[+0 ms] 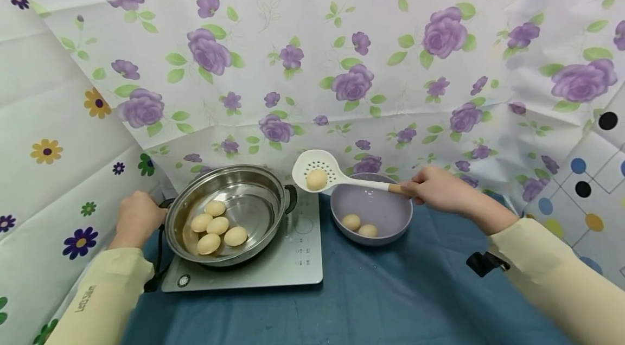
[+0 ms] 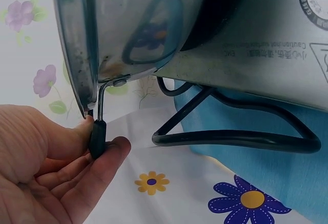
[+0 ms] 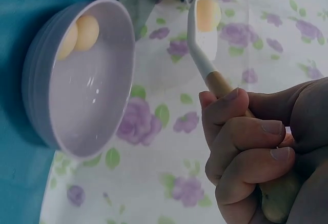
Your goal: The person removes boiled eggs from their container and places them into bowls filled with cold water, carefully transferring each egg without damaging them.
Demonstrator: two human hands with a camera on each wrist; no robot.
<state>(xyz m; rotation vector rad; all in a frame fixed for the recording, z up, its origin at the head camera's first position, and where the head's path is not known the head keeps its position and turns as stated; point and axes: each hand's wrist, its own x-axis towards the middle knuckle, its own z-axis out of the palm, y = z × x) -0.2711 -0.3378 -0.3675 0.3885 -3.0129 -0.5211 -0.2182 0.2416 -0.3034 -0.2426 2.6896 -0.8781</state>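
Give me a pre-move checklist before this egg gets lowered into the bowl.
1. Egg seated on slotted spoon: ok, resting in the head.
2. Right hand grip: ok, fingers curled round the wooden handle.
3. Spoon head over bowl: not ok, it appears off to the bowl's left.
4. Room in bowl: ok, two eggs at the near side, bare space behind.
5. Pot steadied: ok, left hand pinches its side handle.
6. Hotplate off: cannot tell.
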